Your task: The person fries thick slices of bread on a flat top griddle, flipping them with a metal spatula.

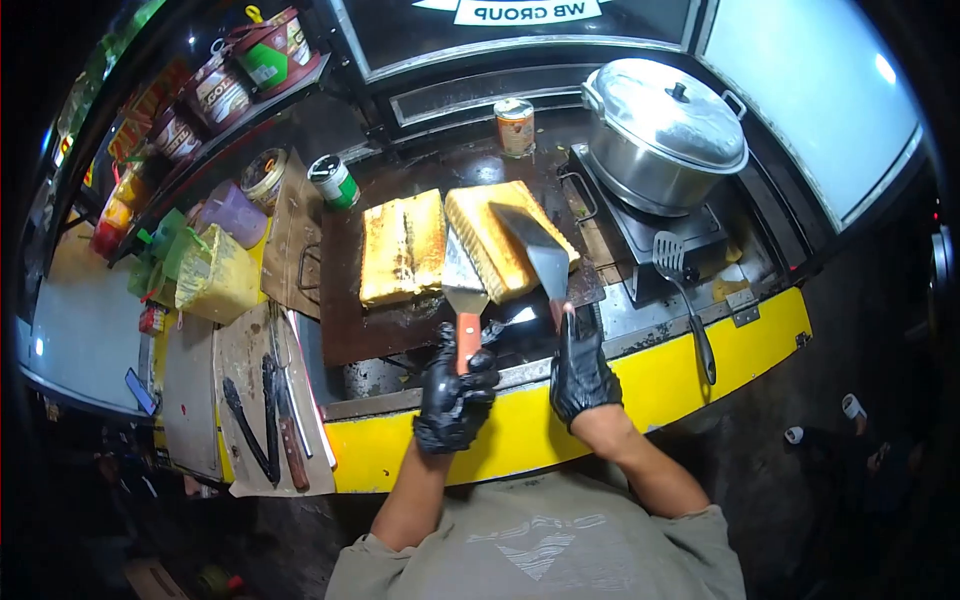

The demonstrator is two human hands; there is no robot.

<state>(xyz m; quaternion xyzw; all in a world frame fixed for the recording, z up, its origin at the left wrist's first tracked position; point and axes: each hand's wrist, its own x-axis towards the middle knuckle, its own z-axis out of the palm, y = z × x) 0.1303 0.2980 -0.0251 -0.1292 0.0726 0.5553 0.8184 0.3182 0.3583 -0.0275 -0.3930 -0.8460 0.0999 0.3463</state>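
Two thick slabs of toasted bread lie side by side on a dark flat griddle (345, 335): a left bread slab (385, 250) with a dark streak along its top, and a right bread slab (480, 235) set at a slant. My left hand (452, 400), in a black glove, is closed round the orange-brown handle of a spatula (468, 338); its metal blade reaches between the slabs. In my right hand (585, 372), also gloved, is a second spatula (540, 252), whose wide blade lies over the right slab. Part of that handle is hidden by my fingers.
A large lidded pot (655, 130) stands on a stove at the right. Nearby, a slotted turner (680, 285) hangs over the yellow edge. Cans (515, 128) stand behind the bread. Tongs (268, 420) and a wooden-handled knife (293, 450) lie left, below a yellow tub (215, 280).
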